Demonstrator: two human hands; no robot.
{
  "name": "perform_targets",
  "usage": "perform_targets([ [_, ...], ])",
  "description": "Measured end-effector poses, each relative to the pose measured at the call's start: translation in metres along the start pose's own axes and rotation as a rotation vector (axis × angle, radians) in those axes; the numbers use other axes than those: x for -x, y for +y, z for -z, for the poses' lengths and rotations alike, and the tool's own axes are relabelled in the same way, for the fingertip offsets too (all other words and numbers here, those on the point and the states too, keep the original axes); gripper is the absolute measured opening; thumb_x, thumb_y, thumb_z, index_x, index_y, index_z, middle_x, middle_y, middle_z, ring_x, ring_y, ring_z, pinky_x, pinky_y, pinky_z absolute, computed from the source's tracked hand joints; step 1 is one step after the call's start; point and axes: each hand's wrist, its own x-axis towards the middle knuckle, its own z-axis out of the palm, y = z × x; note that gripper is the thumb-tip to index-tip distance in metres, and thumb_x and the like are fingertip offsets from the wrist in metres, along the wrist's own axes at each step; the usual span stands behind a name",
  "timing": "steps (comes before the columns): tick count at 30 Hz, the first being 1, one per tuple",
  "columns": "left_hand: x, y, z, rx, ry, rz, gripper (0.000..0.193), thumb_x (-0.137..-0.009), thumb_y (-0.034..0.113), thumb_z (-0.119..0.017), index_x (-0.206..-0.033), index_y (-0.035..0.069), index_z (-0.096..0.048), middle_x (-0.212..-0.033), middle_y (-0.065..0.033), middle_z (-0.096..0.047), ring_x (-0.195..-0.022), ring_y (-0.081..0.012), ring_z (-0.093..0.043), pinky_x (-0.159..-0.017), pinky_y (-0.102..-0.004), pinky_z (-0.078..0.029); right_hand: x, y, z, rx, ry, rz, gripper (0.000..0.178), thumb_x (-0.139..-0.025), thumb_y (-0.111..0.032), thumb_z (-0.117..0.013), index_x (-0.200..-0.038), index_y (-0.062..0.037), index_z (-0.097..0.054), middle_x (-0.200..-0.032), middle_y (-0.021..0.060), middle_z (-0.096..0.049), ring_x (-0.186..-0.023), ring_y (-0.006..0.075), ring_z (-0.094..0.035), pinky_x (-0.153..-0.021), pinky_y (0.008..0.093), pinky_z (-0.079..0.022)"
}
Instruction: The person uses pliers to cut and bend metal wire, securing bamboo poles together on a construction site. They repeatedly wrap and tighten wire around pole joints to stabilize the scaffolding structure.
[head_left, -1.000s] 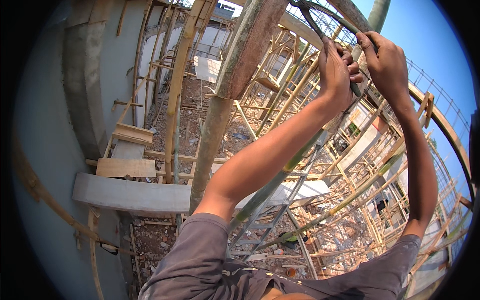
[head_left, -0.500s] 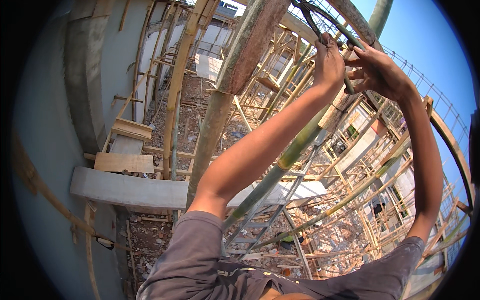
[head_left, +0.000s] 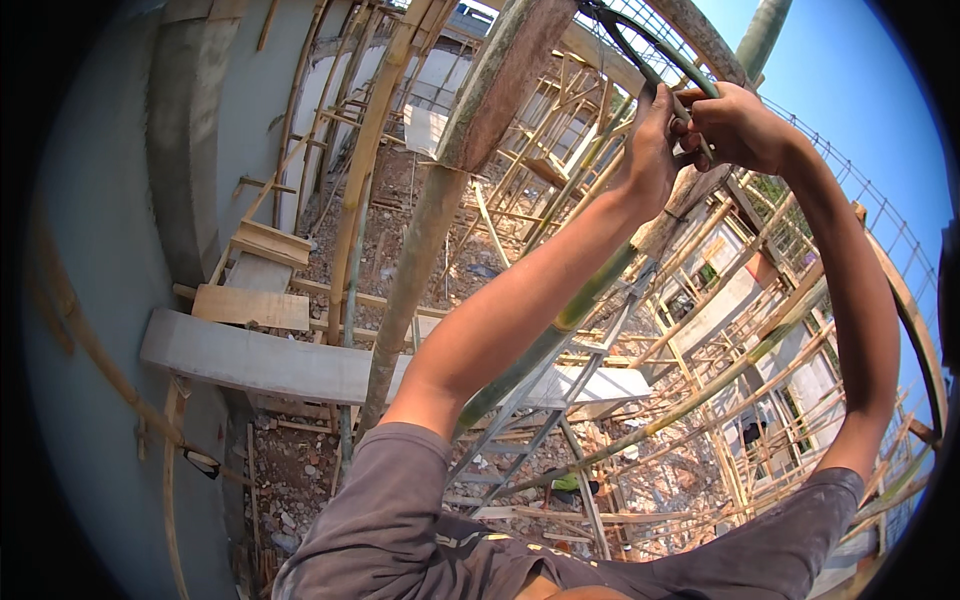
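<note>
Where dark strands [head_left: 690,68] arc through the upper right, I have the left hand [head_left: 653,148] and right hand [head_left: 748,126] clasped around their lower ends, gathered but seemingly unfastened.

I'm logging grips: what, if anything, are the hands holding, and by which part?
The left hand and right hand hold a dark flexible strip by its lower lengths, near a free end.
</note>
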Motion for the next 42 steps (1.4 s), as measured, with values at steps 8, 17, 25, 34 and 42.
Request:
perform_targets([
  [8,0.038,0.008,-0.031,0.051,0.294,-0.035,0.06,-0.101,0.062,-0.045,-0.125,0.007,-0.05,-0.123,-0.0082,-0.051,-0.113,-0.0237,-0.053,-0.09,-0.0432,-0.044,0.005,-0.016,-0.019,1.624,0.699,0.161,0.029,-0.093,-0.015,-0.058,-0.111,0.0084,-0.057,-0.109,0.0256,-0.066,-0.103,0.0387,-0.069,-0.08,0.053,-0.056],
  [17,-0.091,0.036,-0.035,0.429,0.123,-0.077,0.035,-0.1,0.046,-0.056,-0.107,0.012,-0.056,-0.102,-0.0037,-0.062,-0.094,-0.0193,-0.06,-0.081,-0.0369,-0.048,0.013,-0.022,-0.021,1.806,0.873,0.296,0.044,-0.087,-0.015,-0.065,-0.124,0.0073,-0.053,-0.109,0.0208,-0.064,-0.104,0.0339,-0.068,-0.084,0.0501,-0.054],
  [25,-0.089,0.029,-0.029,0.252,0.173,-0.068,0.031,-0.108,0.037,-0.037,-0.096,0.011,-0.052,-0.091,-0.0064,-0.061,-0.086,-0.0198,-0.063,-0.074,-0.0377,-0.051,0.019,-0.038,0.067,0.271,0.076,0.014,0.074,-0.094,-0.064,-0.057,-0.127,0.002,-0.054,-0.092,0.0142,-0.068,-0.075,0.019,-0.071,-0.057,0.0388,-0.065],
  [34,-0.083,0.023,-0.007,0.226,0.007,-0.083,0.03,-0.106,0.037,-0.043,-0.099,0.01,-0.053,-0.1,-0.0079,-0.061,-0.094,-0.0239,-0.062,-0.087,-0.0449,-0.056,-0.003,-0.008,0.057,0.005,-0.125,-0.147,0.077,-0.092,-0.046,-0.068,-0.147,-0.0045,-0.033,-0.103,0.0189,-0.067,-0.071,0.0202,-0.07,-0.051,0.0323,-0.059],
  [42,-0.082,0.008,0.001,0.212,-0.036,0.047,0.051,-0.085,0.059,-0.07,-0.103,0.012,-0.06,-0.105,-0.005,-0.062,-0.101,-0.0208,-0.061,-0.085,-0.0414,-0.054,0.006,-0.036,0.018,1.162,0.41,0.039,0.031,-0.081,-0.011,-0.076,-0.105,0.0035,-0.062,-0.074,0.0133,-0.068,-0.065,0.0211,-0.07,-0.059,0.0353,-0.056],
])
